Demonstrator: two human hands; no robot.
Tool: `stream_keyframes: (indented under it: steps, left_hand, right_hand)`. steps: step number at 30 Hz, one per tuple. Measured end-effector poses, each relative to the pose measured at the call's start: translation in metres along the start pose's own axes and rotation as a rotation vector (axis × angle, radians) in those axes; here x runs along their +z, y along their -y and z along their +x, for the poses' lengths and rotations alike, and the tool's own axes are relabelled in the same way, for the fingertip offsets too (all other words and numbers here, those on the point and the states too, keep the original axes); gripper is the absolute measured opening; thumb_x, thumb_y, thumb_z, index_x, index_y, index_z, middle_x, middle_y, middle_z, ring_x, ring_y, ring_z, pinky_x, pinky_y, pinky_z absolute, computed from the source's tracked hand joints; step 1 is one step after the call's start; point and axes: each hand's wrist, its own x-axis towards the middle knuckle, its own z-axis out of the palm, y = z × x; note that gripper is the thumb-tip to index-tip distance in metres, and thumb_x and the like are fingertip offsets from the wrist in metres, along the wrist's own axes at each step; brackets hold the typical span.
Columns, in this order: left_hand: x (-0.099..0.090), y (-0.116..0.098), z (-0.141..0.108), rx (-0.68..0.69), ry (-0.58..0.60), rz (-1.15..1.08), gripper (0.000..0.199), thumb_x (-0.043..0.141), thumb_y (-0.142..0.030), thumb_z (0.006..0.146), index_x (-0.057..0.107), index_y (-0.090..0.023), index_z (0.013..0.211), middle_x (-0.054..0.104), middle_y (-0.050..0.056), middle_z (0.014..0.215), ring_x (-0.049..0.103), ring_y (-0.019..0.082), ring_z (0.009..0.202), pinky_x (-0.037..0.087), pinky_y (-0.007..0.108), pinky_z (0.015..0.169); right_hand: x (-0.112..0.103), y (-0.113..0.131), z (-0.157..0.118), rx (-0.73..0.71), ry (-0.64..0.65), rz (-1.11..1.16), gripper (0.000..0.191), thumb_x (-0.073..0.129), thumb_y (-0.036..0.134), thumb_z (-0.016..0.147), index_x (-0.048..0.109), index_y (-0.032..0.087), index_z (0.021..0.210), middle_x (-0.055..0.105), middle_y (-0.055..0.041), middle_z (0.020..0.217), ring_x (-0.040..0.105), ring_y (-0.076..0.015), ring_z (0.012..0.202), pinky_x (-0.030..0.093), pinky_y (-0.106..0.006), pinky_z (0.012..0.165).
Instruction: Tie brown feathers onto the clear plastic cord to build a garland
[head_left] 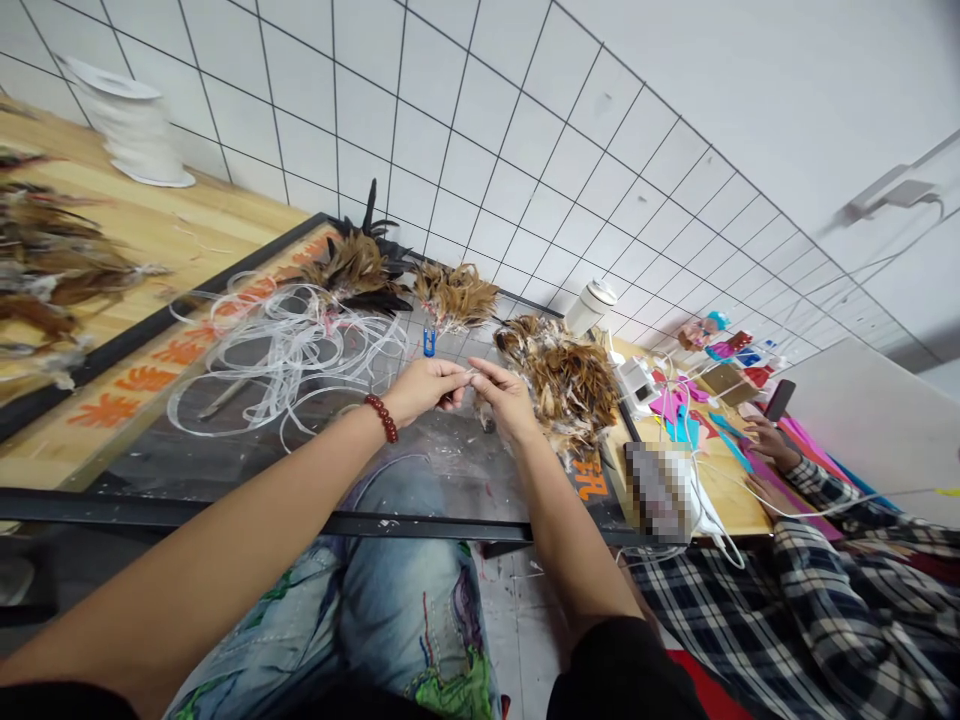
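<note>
Close together over the dark tabletop, my two hands meet fingertip to fingertip. My left hand, below a wrist with a red-brown bead bracelet, is closed in a pinch; what it grips is too small to make out. The fingers of my right hand are also pinched, and what looks like a small feather hangs below them. Just beyond lie a blue clip and a bunch of brown feathers. A larger feather heap sits right of my right hand. Loops of white translucent strip spread to the left.
Brown and black feathers lie against the tiled wall. A white spool stands at back left, near more feathers. A white lidded cup stands behind the heap. At right, another person's hand is among coloured sheets and cables.
</note>
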Motion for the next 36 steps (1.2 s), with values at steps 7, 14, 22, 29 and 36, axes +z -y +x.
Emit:
stream_keyframes:
  steps: [7,14,22,29,36]
  left_hand:
    - [-0.011,-0.001,-0.004,-0.057,0.207,0.119,0.033,0.067,-0.044,0.07,0.061,-0.015,0.054,0.057,0.003,0.048,0.049,0.01,0.042,0.038,0.021,0.043]
    - [-0.008,-0.003,-0.007,-0.106,0.247,0.073,0.034,0.063,-0.048,0.072,0.063,-0.016,0.063,0.057,0.001,0.052,0.05,0.012,0.046,0.042,0.024,0.048]
    - [0.003,0.006,-0.008,-0.01,-0.051,0.147,0.03,0.058,-0.043,0.079,0.063,-0.017,0.066,0.053,-0.001,0.05,0.048,0.012,0.049,0.039,0.023,0.052]
    - [0.003,0.009,-0.003,-0.041,-0.429,-0.224,0.028,0.067,-0.043,0.072,0.066,-0.015,0.072,0.052,-0.002,0.05,0.047,0.01,0.047,0.037,0.022,0.048]
    - [0.007,0.01,-0.003,-0.025,-0.439,-0.202,0.025,0.066,-0.041,0.072,0.067,-0.016,0.072,0.052,-0.003,0.05,0.048,0.01,0.048,0.038,0.023,0.05]
  right_hand:
    - [-0.01,0.005,-0.005,-0.056,0.145,-0.029,0.016,0.077,0.029,0.063,0.076,0.023,0.078,0.066,0.0011,0.072,0.057,-0.011,0.07,0.045,-0.026,0.071]
    - [-0.004,0.007,-0.007,-0.016,0.075,0.0,0.015,0.075,0.036,0.067,0.071,0.021,0.067,0.06,0.0013,0.063,0.054,-0.012,0.062,0.044,-0.026,0.066]
    - [-0.014,0.005,-0.004,-0.118,-0.134,-0.207,0.015,0.067,0.033,0.077,0.068,0.02,0.07,0.059,0.0003,0.069,0.054,-0.0132,0.068,0.043,-0.027,0.068]
    - [-0.035,0.005,-0.005,-0.295,-0.141,-1.076,0.031,0.046,0.013,0.086,0.07,0.025,0.101,0.063,-0.0079,0.097,0.054,-0.0195,0.092,0.04,-0.033,0.083]
    - [-0.028,0.01,-0.007,-0.328,0.232,-1.181,0.025,0.053,0.014,0.085,0.069,0.027,0.098,0.057,-0.0065,0.122,0.046,-0.0229,0.114,0.034,-0.039,0.094]
